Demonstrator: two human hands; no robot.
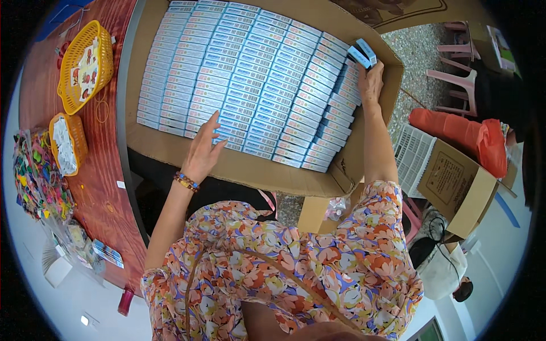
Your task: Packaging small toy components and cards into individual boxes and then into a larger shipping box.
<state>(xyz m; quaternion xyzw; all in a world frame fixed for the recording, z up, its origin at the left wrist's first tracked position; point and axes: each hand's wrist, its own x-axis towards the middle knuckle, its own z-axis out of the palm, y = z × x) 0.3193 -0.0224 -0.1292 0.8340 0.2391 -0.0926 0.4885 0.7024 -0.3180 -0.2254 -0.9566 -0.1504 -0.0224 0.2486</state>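
Observation:
A large open cardboard carton (pixel 170 149) lies in front of me, filled with rows of small blue-and-white boxes (pixel 239 85) packed on edge. At the carton's far right corner, my right hand (pixel 371 84) is closed around a pair of the small blue boxes (pixel 363 54), which tilt apart at their upper ends. Beneath that hand the rightmost row sits uneven and lower than the others. My left hand (pixel 203 146), a beaded bracelet on its wrist, rests over the near ends of the middle rows. Its fingers are apart and hold nothing.
Left of the carton is a reddish wooden table (pixel 102 210) with a yellow basket (pixel 108 65), a smaller orange basket (pixel 79 145) and a heap of colourful small items (pixel 40 176). On the right stand pink stools (pixel 455 79), a white crate (pixel 414 150) and another cardboard box (pixel 449 176).

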